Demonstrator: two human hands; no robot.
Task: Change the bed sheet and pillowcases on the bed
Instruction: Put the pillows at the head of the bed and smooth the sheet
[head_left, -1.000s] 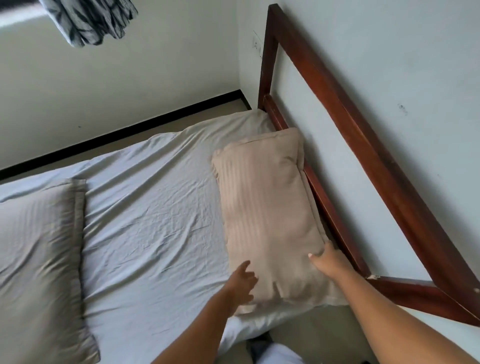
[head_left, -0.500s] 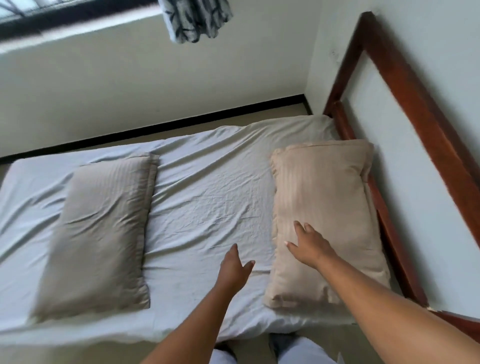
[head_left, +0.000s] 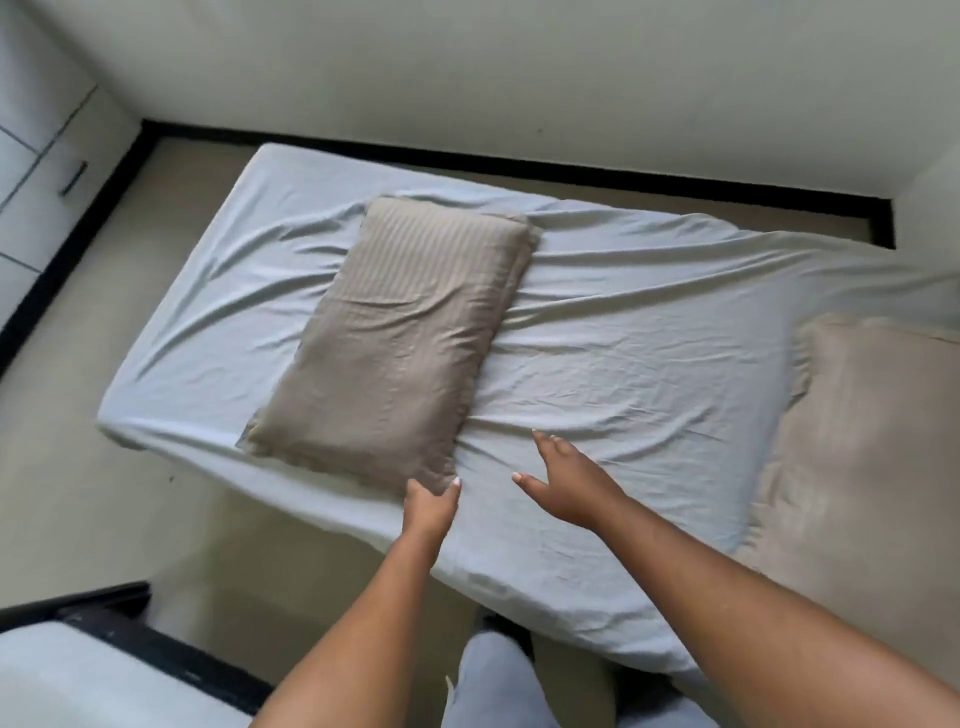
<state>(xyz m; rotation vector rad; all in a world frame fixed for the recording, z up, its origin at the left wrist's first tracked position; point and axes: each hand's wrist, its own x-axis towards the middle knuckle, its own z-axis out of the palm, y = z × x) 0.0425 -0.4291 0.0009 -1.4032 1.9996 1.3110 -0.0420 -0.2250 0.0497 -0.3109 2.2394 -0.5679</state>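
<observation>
Taupe pillow lies long axis away, tilted rightward; left hand nearer, pinching near corner; right hand spread, hovering just beside over bed sheet.

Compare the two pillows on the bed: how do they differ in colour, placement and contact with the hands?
Colour: the taupe pillow is grey-brown; the beige pillow is paler. Placement: the taupe pillow shows whole, mid-bed; the beige pillow is cut off by the frame's right edge. Contact: the left hand touches the taupe pillow's near corner; no hand touches the beige pillow. Both lie flat on the sheet.
</observation>
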